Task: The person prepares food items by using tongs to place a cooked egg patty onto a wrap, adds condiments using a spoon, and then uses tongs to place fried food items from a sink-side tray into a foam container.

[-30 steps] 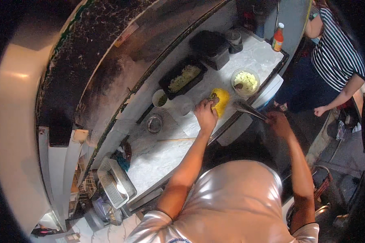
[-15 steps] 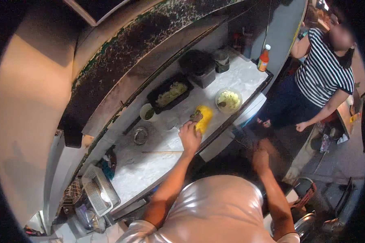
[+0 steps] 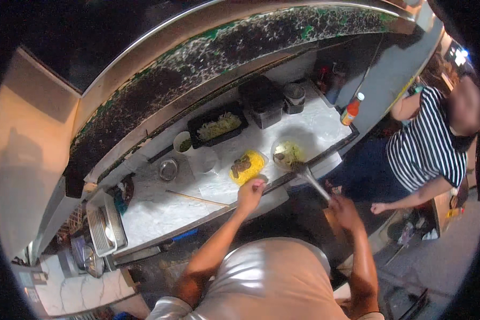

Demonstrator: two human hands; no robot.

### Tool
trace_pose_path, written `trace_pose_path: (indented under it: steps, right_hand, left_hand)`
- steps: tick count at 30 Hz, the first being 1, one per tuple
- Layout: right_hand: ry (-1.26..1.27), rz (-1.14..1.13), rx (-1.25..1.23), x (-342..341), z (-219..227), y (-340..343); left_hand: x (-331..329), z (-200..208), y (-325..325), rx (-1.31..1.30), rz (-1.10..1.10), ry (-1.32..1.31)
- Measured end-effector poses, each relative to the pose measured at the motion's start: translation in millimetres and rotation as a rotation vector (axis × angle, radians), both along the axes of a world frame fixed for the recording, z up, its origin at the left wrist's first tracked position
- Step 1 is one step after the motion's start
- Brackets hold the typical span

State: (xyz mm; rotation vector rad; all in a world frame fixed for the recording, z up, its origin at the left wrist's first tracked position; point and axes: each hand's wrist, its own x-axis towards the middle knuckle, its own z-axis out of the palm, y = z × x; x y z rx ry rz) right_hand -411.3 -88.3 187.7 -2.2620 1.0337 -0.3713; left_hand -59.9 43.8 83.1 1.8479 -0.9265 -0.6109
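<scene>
So the right hand [image 3: 345,212] is wrapped snugly around the handle of a long metal utensil [image 3: 317,186], and half a second ago that hand was a blur lower down. Now the tool is raised, its far end over the near side of a clear bowl [image 3: 274,154] of pale yellow bits [image 3: 286,146] (can't tell if it's dipping in or just above). The left hand [image 3: 250,196] has changed as well: its fingers were on the topping, and now they're curled in just beside the near edge of the yellow mound [image 3: 256,161]. Can't tell whether anything is pinched in there. The mound sits near the front of the pale counter [image 3: 160,216], left of the bowl, with brown pieces [image 3: 241,164] piled on top and nobody touching them. Seems like the busy end of the work has shifted from fingers on the mound to the tool at the bowl. Farther back there's a white cup [image 3: 177,143] with something green inside, a black tray [image 3: 222,138] of pale shreds, and a red-orange bottle [image 3: 351,113] near the counter's right end. Off to the right, a co-worker in a striped top [image 3: 421,141] stands well apart.
</scene>
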Motion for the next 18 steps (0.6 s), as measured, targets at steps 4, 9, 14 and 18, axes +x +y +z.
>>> trace_pose_path:
  steps: [4,9,14,18]
  right_hand:
    - [0.091,0.087,0.360,23,-7,-110]
    - [0.371,0.278,0.438,70,-6,-183]
    - [0.516,0.456,0.418,106,1,-214]
    - [0.500,0.727,0.156,119,11,-220]
  left_hand:
    - [-39,-8,-46,-0.004,0.055,-0.005]
    - [-62,-24,-92,0.025,0.248,-0.028]
    - [-63,-31,-110,0.089,0.341,-0.046]
    - [-66,-38,-111,0.002,0.397,-0.096]
